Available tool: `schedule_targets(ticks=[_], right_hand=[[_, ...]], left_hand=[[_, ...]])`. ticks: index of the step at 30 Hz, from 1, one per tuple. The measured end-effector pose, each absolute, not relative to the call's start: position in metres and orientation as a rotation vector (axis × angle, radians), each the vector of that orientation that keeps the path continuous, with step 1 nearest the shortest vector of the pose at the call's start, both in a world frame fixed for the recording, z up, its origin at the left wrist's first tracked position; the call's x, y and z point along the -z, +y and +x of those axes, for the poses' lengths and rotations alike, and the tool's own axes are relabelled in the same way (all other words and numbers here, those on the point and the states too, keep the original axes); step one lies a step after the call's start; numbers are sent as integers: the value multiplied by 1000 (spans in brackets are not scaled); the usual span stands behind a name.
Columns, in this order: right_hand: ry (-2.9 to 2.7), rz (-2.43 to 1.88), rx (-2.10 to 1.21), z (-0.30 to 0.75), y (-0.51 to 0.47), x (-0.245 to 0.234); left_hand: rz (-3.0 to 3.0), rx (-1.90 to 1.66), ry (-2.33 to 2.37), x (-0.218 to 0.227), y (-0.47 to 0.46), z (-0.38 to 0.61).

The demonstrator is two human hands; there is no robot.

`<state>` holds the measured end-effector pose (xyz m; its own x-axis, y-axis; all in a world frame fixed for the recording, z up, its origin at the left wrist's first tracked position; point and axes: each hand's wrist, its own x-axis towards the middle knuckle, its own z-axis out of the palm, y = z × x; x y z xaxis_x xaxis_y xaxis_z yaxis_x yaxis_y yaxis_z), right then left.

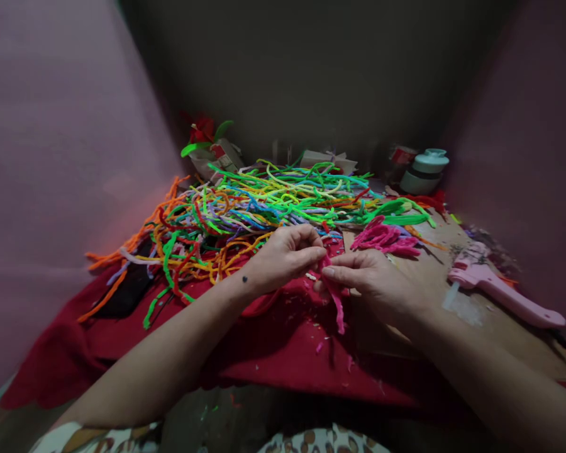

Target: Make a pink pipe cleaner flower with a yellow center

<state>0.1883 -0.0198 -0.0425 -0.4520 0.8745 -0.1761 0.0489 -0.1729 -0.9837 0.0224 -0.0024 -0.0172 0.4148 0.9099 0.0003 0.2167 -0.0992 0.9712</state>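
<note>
A pink pipe cleaner piece (336,304) hangs between my two hands, its lower end dangling over the red cloth. My left hand (292,253) pinches its upper part between thumb and fingers. My right hand (363,275) grips it slightly lower, thumb on top and fingertips partly hidden behind it. Just beyond my right hand lies a bunch of pink looped pipe cleaners (385,238). A large tangled heap of multicoloured pipe cleaners (283,201) spreads behind both hands.
A pink glue gun (504,286) rests on the brown cardboard (424,286) at right. A jar with a pale blue lid (424,171) stands at the back right. Red cloth (283,358) covers the table's front. A dark flat object (125,289) lies at left. Walls flank both sides.
</note>
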Motion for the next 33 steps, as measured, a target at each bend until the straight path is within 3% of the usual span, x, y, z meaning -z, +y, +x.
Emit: schedule_targets(ticks=[8, 13, 19, 24, 27, 33], right_hand=[[-1199, -1102, -1757, 180, -21, 42], [-1263, -1091, -1728, 180, -24, 40], [-1374, -1092, -1600, 179, -26, 48], [-1183, -1015, -1743, 179, -19, 53], [-1026, -893, -1661, 179, -13, 51], [-818, -846, -1672, 177, -12, 48]], left_hand=[[1797, -1086, 1162, 25, -9, 28], [1306, -818, 1003, 26, -5, 26], [1024, -780, 1011, 32, -3, 29], [1196, -863, 1012, 31, -3, 31], [1211, -866, 981, 31, -4, 30], [1372, -534, 965, 34, -9, 36]])
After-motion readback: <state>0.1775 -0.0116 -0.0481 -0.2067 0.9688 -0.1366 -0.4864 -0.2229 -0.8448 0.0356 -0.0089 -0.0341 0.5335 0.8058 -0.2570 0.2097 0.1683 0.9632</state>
